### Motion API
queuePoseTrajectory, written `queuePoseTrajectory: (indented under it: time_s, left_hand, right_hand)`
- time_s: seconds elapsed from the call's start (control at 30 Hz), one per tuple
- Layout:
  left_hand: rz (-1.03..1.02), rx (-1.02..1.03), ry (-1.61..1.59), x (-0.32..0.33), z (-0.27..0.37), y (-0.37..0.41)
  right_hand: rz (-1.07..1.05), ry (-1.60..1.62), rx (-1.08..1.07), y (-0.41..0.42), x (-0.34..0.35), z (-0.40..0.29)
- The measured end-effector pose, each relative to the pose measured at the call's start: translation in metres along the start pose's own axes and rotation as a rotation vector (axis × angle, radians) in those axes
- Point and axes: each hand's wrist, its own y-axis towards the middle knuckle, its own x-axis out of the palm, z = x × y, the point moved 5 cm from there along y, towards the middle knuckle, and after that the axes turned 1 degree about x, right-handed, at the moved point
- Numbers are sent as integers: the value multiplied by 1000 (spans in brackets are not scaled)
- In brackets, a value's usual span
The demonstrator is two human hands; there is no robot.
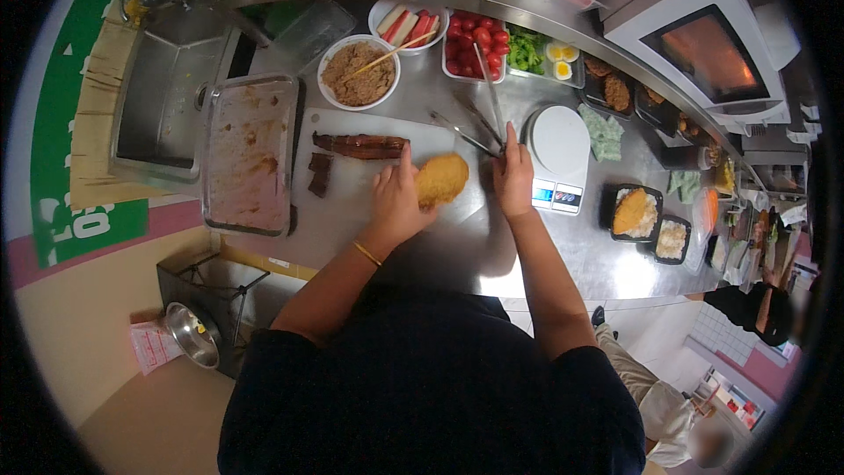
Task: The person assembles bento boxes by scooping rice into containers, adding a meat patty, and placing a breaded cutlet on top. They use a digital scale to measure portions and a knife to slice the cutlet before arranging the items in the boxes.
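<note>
My left hand (395, 194) grips a golden breaded cutlet (443, 179) by its left edge, over the right part of a white cutting board (369, 120). Its index finger points up beside a long strip of dark glazed food (359, 146), perhaps eel. A shorter dark piece (320, 173) lies on the board to the left. In my right hand (513, 175) are metal tongs (465, 134), their arms spread, and a long thin metal utensil (488, 89), perhaps a knife. My fist hides their handles. Right of that hand is a white digital kitchen scale (560, 135).
A stained metal tray (249, 211) stands left, by a sink (158, 105). Behind are a bowl of minced filling (359, 72), tomatoes (476, 46) and halved eggs (562, 70). Rice boxes (638, 212) sit right. A microwave (705, 53) occupies the shelf. Another person (666, 402) is at lower right.
</note>
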Motion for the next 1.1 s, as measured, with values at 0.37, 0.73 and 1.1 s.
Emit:
queuePoseTrajectory:
  time_s: [0.37, 0.73, 1.1]
  left_hand:
    - [-14, 181, 2, -65, -73, -45]
    - [40, -78, -1097, -81, -88, 1]
    - [129, -51, -874, -57, -92, 0]
  right_hand:
    - [-90, 24, 236, -76, -55, -74]
    - [-676, -305, -26, -118, -14, -174]
    - [-768, -397, -33, -129, 22, -149]
